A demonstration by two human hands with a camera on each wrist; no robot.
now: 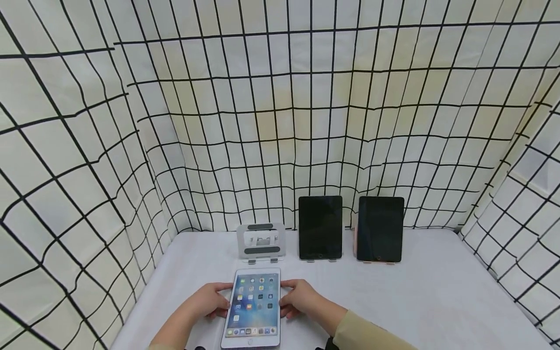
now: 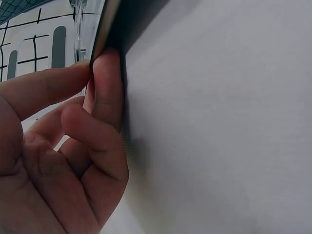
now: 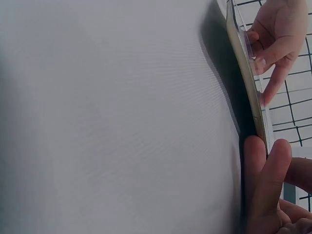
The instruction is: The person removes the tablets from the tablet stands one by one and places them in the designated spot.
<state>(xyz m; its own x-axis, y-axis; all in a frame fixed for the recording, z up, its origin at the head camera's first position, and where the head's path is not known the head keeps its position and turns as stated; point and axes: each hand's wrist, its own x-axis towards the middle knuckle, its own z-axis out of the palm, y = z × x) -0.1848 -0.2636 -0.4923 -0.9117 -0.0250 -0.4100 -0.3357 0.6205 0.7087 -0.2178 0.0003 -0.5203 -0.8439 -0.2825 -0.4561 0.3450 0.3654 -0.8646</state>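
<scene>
A white worktop (image 1: 455,291) spreads across the lower part of the head view, its far edge running along the foot of a pale back wall (image 1: 323,121), while a left wall (image 1: 65,170) and a right wall (image 1: 525,233) close in the sides. A grid of black lines (image 1: 311,73) covers all three walls, bending and rippling in places, and faint yellowish patches (image 1: 269,126) tint the back wall. Soft light falls over the worktop, which looks greyer in both wrist views.
</scene>
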